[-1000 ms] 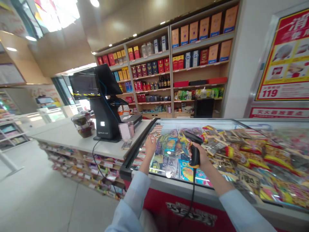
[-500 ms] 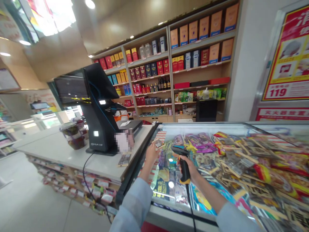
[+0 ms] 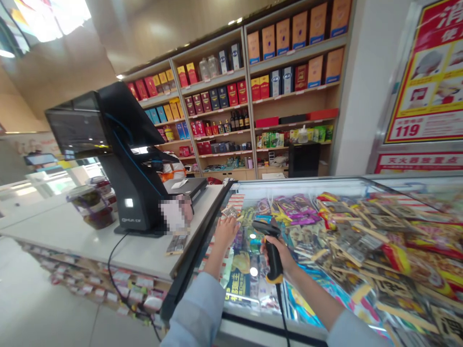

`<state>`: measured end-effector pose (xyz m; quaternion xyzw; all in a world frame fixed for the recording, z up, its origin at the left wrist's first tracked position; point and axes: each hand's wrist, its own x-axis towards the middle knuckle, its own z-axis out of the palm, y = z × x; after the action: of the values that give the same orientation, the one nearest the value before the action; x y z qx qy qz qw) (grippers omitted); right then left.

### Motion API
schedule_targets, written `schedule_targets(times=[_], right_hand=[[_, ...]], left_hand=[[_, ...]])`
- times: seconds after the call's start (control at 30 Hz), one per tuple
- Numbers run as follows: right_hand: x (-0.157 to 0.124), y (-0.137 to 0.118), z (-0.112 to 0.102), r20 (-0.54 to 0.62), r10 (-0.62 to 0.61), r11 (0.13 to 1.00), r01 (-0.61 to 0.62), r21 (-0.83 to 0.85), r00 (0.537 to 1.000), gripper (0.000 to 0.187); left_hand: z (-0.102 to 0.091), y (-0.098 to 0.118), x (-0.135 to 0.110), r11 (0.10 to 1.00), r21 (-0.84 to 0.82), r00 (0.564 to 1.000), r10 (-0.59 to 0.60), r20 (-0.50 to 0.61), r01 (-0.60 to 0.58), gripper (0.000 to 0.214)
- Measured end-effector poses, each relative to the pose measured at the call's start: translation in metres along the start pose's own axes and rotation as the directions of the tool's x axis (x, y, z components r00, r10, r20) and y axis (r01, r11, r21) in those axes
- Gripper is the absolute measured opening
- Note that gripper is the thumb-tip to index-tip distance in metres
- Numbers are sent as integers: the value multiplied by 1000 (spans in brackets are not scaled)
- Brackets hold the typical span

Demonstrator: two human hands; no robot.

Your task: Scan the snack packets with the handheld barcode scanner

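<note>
My right hand is wrapped round the black and orange grip of a handheld barcode scanner, held above the glass freezer top with its head pointing left. The scanner's cable hangs down toward me. My left hand lies at the left part of the freezer top, palm down, fingers stretched forward and somewhat apart. Just beyond its fingertips is a small flat snack packet, and the fingers seem to touch its near edge. My thumb on that side is partly hidden.
Piled snack packets cover the right of the freezer. Left stands a white counter with a black checkout terminal, plastic tubs, a flat packet and a trailing cable. Stocked shelves line the back wall.
The view has turned slightly right. My left fingers have straightened and lie flatter by the small packet. My right hand keeps the scanner in nearly the same place.
</note>
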<state>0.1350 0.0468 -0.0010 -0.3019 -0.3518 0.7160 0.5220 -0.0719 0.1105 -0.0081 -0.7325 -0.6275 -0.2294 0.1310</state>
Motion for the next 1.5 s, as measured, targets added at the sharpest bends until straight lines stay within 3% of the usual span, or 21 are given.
schedule_targets(times=[0.23, 0.37, 0.53, 0.67, 0.8, 1.03, 1.17, 1.33, 1.5], right_hand=[[2, 4, -2, -15, -16, 1000, 16, -3, 1000, 28], [1, 2, 1, -30, 1, 1000, -1, -2, 1000, 27], [1, 1, 2, -22, 2, 1000, -1, 8, 1000, 27], [1, 2, 0, -28, 17, 1000, -16, 14, 999, 27], [1, 2, 1, -30, 10, 1000, -10, 16, 999, 28], [0, 0, 3, -23, 2, 1000, -2, 10, 1000, 28], [-2, 0, 3, -36, 22, 1000, -22, 12, 999, 27], [1, 2, 1, -23, 7, 1000, -7, 10, 1000, 26], [4, 4, 0, -10, 3, 1000, -3, 15, 1000, 29]], left_hand=[[6, -6, 3, 999, 51, 1000, 12, 11, -12, 42], [10, -9, 8, 995, 102, 998, 13, 56, -18, 39], [-1, -1, 12, 990, 141, 999, -35, 27, 31, 38], [-12, 0, 10, 970, 209, 991, -131, 2, 127, 43], [-10, -6, 10, 949, 205, 970, -233, -63, 241, 43], [-1, -12, 18, 941, 122, 943, -325, 68, 315, 33], [2, -3, 20, 888, 176, 901, -434, 13, 425, 40], [12, 3, 21, 875, 228, 904, -413, -110, 428, 56], [12, 0, 32, 909, 101, 906, -413, 95, 404, 67]])
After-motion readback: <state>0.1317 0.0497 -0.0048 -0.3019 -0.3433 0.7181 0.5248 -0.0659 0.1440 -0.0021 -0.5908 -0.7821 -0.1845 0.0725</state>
